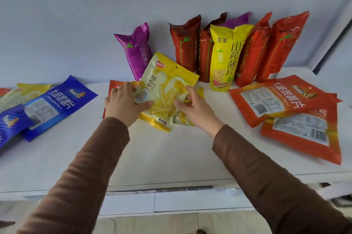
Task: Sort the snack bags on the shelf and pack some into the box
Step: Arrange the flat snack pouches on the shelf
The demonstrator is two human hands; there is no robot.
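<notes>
Two hands are on one bag now. My left hand [123, 103] holds the left edge of the pale yellow plastic bag of cheese sticks [167, 91], with the thumb on its front and the fingers going behind it. My right hand [192, 107] pinches the lower right side of the same bag. The bag is between my two hands, lifted at its top and low at its bottom, above the white shelf [171, 157].

Its long axis goes from near me, a little to the left, up and away to the right. The top edge with the small hanging hole points away from me, toward the wall.

I judge the sorting is partly done. Far from my hands, by the wall, the tall bags stand in a row: the purple one [136, 51], the dark red ones [185, 45], the yellow one [225, 58]. Well left of my left hand lie the blue flat bags [57, 102]; well right of my right hand lie the orange flat bags [282, 100]. Under my hands more yellow bags and one orange bag [114, 91] are mixed. I see no box, so the packing seems not yet begun.
</notes>
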